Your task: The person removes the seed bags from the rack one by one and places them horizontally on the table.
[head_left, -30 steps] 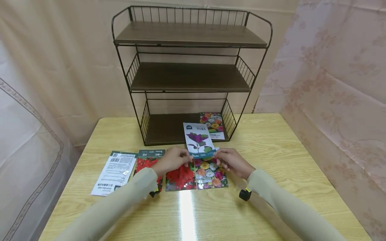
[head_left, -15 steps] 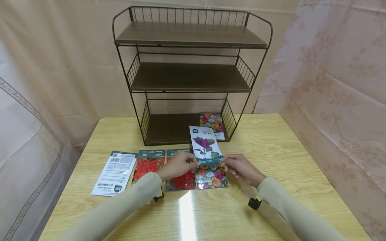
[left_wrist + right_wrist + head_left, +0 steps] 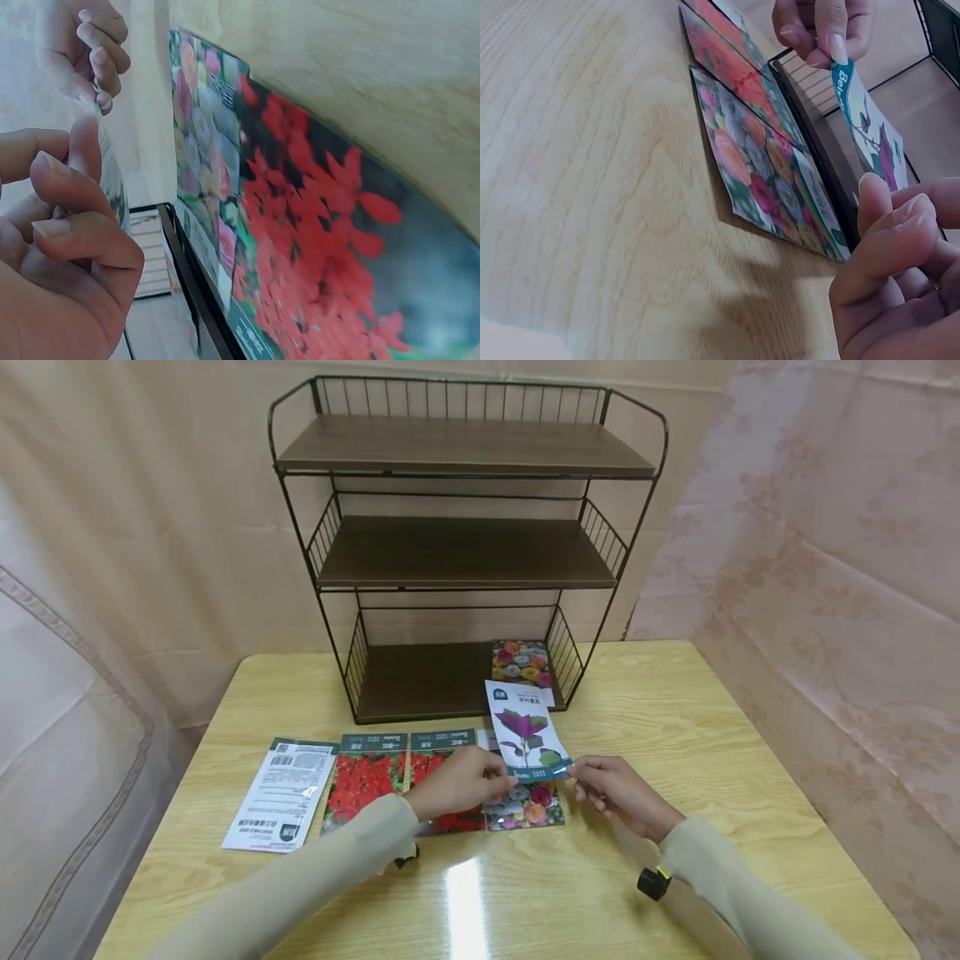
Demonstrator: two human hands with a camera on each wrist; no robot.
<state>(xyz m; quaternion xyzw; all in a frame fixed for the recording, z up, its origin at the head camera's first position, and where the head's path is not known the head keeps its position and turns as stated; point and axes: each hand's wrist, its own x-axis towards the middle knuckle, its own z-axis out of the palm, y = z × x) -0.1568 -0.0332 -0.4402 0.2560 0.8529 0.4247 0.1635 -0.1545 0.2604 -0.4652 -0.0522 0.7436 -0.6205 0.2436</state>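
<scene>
Ahead of the hands: a dark three-tier wire shelf [image 3: 465, 552] with brown wooden boards, standing at the far edge of a light wood-grain table [image 3: 712, 735]. Behind the shelf, a beige curtain [image 3: 150, 485] hanging in soft folds. To the right of the hands, a pink cloth [image 3: 825, 568] with a faint flower pattern. To the left, a pale sheer drape [image 3: 60, 710] with a trimmed border. Just below the hands, a bright glare [image 3: 465, 902] of lamp light on the glossy tabletop.
</scene>
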